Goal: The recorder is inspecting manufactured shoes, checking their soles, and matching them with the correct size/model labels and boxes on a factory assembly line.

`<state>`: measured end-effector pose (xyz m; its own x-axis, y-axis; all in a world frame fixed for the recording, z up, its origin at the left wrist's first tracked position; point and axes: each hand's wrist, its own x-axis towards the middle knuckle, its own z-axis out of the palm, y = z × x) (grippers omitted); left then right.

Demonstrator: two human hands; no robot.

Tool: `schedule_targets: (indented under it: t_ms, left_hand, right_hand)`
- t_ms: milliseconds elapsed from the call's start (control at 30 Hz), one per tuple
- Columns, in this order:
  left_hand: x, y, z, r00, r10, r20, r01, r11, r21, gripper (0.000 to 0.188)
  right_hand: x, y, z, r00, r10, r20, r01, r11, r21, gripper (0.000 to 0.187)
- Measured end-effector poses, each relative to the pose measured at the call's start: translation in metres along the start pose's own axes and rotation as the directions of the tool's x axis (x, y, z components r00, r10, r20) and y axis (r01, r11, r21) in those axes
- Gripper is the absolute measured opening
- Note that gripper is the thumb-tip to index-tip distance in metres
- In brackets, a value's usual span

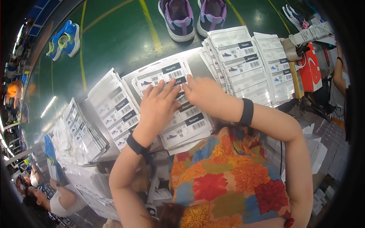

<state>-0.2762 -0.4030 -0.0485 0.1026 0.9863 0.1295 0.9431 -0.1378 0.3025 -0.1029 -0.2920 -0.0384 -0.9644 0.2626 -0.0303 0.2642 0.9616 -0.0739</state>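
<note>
A stack of white label sheets [185, 137] lies in front of me, its dark header blocks, barcodes and small shoe pictures facing up. On its upper part rests my left hand [157, 104], palm down with the fingers stretched out and a little apart. Close beside it, at the stack's upper right, my right hand [205, 93] has its fingers curled in and the fingertips against the sheets. Whatever those fingers may pinch is hidden beneath them. Both wrists wear dark bands.
More label stacks [114, 104] flank the middle one, and fanned piles [239, 74] stand at right. Dark shoes with purple lining [178, 21] and blue shoes [68, 41] sit on the green surface [118, 34]. A red box [311, 68] is far right. Another person [62, 197] is at lower left.
</note>
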Motion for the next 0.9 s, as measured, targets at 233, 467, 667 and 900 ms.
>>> schedule_targets:
  t_ms: [233,467,667,900]
  left_hand:
    - [0.002,0.004,-0.018,0.995,-0.059,0.084,0.064,0.996,-0.060,0.059]
    - [0.020,-0.060,-0.044,0.898,0.024,0.440,0.321,0.648,-0.691,0.048]
    - [0.030,-0.062,-0.043,0.862,0.075,0.502,0.362,0.602,-0.712,0.048]
    - [-0.001,-0.058,-0.025,0.888,-0.043,0.457,0.283,0.835,-0.472,0.047]
  right_hand:
    - [-0.012,-0.015,-0.003,0.992,-0.071,-0.109,0.056,0.990,-0.129,0.039]
    - [-0.009,-0.025,-0.030,0.932,-0.032,-0.362,0.152,0.939,0.308,0.008]
    - [-0.027,-0.012,-0.082,0.886,0.216,-0.410,0.125,0.740,0.661,0.011]
    - [-0.039,0.053,-0.112,0.913,0.295,-0.284,0.039,0.628,0.777,0.018]
